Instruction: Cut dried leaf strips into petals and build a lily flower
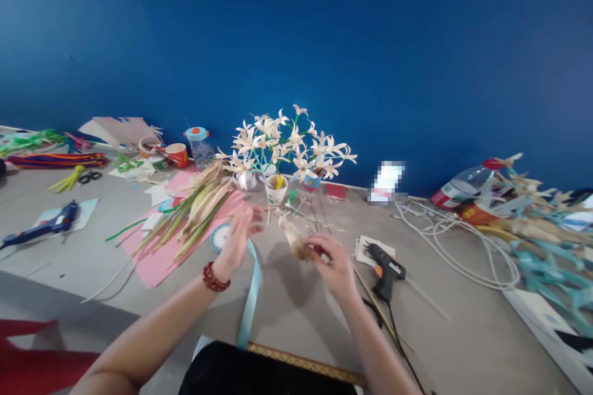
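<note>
Pinching one pale, papery dried-husk piece by its near end, the right hand holds it in the gap between both hands. The left hand is open, fingers loosely extended, gripping nothing visible. One round light-blue ribbon spool sits beside it. Two glue guns lie on the grey tabletop: one black, right; one dark-blue, far left.

A grey table carries pink paper, scissors and a black glue gun.

Bare forearms — dark red beaded bracelet on the left — black clothing
</note>
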A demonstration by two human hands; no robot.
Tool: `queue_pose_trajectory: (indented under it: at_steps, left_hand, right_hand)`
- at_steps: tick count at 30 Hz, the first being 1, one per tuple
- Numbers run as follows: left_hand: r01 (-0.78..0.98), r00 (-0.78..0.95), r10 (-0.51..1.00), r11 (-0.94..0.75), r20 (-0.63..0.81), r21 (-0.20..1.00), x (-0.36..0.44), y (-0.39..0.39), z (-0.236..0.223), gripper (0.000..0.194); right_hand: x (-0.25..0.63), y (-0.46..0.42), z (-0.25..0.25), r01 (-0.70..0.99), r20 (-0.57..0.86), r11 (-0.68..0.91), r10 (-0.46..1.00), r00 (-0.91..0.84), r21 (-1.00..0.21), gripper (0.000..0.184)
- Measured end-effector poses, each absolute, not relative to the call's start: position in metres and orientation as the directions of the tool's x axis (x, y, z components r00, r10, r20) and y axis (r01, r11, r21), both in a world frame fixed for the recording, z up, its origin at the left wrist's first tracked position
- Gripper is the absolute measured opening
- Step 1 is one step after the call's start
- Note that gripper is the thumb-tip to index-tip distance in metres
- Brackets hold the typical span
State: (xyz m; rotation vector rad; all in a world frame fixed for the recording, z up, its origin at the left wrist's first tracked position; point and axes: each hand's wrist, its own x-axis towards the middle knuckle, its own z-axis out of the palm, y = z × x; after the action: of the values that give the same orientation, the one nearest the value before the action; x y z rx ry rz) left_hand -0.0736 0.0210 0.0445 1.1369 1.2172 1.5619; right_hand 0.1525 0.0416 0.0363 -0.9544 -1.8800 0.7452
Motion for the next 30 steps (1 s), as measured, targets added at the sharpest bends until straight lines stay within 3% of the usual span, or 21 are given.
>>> queue_pose_trajectory:
  at_steps: [2,3,5,7,9,13,17,25,30]
  left_hand:
    - [-0.296,0.161,0.969,0.23,-0.189,0.927,-0.065,0.022,0.039,0.049]
    - [-0.316,0.33,0.902,0.382,-0.277,0.868,-0.06,0.022,0.038,0.049]
    - [-0.364,0.433,0.848,0.476,-0.307,0.801,-0.05,0.02,0.039,0.04]
    - [-0.41,0.395,0.879,0.429,-0.267,0.805,-0.042,0.018,0.041,0.031]
    - [-0.422,0.314,0.929,0.324,-0.199,0.847,-0.039,0.018,0.042,0.028]
    - [-0.367,0.213,0.971,0.179,-0.105,0.913,-0.038,0.018,0.038,0.026]
    - [-0.314,0.223,0.972,0.147,-0.078,0.938,-0.039,0.017,0.031,0.025]
    - [-0.238,0.344,0.932,0.202,-0.112,0.95,-0.04,0.015,0.025,0.024]
    - [-0.188,0.291,0.951,0.162,-0.102,0.969,-0.041,0.015,0.026,0.023]
  right_hand:
    - [0.151,0.04,0.038,0.282,0.547,0.636,0.767,-0.335,-0.719,0.018]
    - [0.151,0.039,0.038,0.269,0.597,0.686,0.724,-0.344,-0.677,0.02]
    - [0.15,0.036,0.036,0.256,0.657,0.745,0.665,-0.355,-0.616,0.024]
    - [0.15,0.034,0.031,0.244,0.67,0.743,0.668,-0.324,-0.623,0.025]
    - [0.15,0.032,0.026,0.199,0.619,0.665,0.744,-0.251,-0.72,0.024]
    - [0.148,0.031,0.02,-0.087,0.247,0.232,0.929,-0.274,-0.969,0.018]
    - [0.143,0.033,0.015,-0.18,0.012,-0.071,0.908,-0.419,-0.981,0.02]
    - [0.144,0.032,0.011,-0.162,-0.096,-0.178,0.905,-0.415,-0.971,0.023]
    - [0.145,0.032,0.011,-0.158,-0.14,-0.219,0.904,-0.404,-0.963,0.025]
